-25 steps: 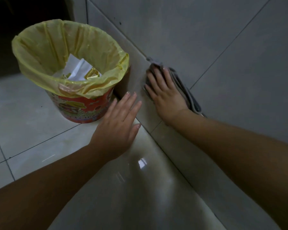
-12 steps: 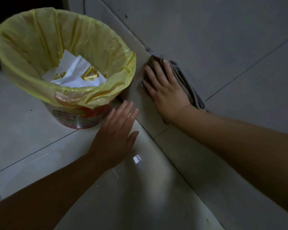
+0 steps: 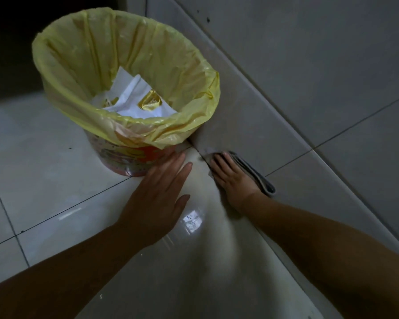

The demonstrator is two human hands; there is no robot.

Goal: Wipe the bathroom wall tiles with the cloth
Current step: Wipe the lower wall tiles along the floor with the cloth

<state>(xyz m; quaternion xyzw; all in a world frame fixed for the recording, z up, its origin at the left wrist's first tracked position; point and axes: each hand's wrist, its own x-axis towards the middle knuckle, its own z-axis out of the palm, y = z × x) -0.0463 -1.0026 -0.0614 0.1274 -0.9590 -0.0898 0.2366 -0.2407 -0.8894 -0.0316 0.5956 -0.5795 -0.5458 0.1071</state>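
The right hand lay flat at centre frame, fingers straight, pressing the folded cloth onto the lowest wall tile. The left hand, spread flat on the floor, apparently braced the crouch, its fingertips just beside the bin.

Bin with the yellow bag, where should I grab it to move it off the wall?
Probably hold the bin's printed body low down with both hands, coming from the open floor side. The yellow bag flares loosely over the rim, so it would likely slip or tear, and the wall blocks the bin's right side.
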